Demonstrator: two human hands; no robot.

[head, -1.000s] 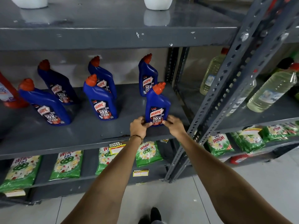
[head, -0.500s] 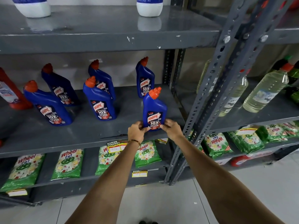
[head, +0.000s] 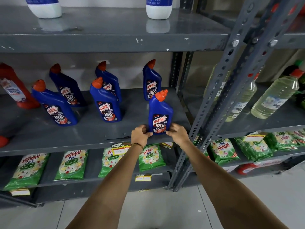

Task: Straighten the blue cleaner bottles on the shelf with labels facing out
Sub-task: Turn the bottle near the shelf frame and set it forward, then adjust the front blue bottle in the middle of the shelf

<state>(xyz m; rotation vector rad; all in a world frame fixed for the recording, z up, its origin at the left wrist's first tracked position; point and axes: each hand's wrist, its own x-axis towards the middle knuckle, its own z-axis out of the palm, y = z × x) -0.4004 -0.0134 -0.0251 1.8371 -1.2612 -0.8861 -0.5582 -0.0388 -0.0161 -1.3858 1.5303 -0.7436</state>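
Observation:
Several blue cleaner bottles with orange caps stand on the grey middle shelf [head: 82, 139]. The front right bottle [head: 160, 113] stands upright near the shelf's front edge with its label facing out. My left hand [head: 140, 135] grips its base from the left and my right hand [head: 177, 132] grips it from the right. Another bottle [head: 151, 80] stands behind it. Two more [head: 105, 103] [head: 109, 80] stand mid-shelf, one behind the other. Further left, two bottles [head: 56, 104] [head: 67, 86] lean leftward in the wide view.
A red bottle [head: 14, 90] stands at the far left. White-based bottles [head: 158, 9] sit on the upper shelf. A perforated steel upright [head: 219, 100] rises just right of my right hand. Clear liquid bottles [head: 274, 96] fill the neighbouring rack, green detergent packs [head: 72, 164] the lower shelf.
Both hands stay on the front right bottle's base. The view has tilted upward a little, showing more of the upper shelf; the bottle sits slightly more square to the front edge.

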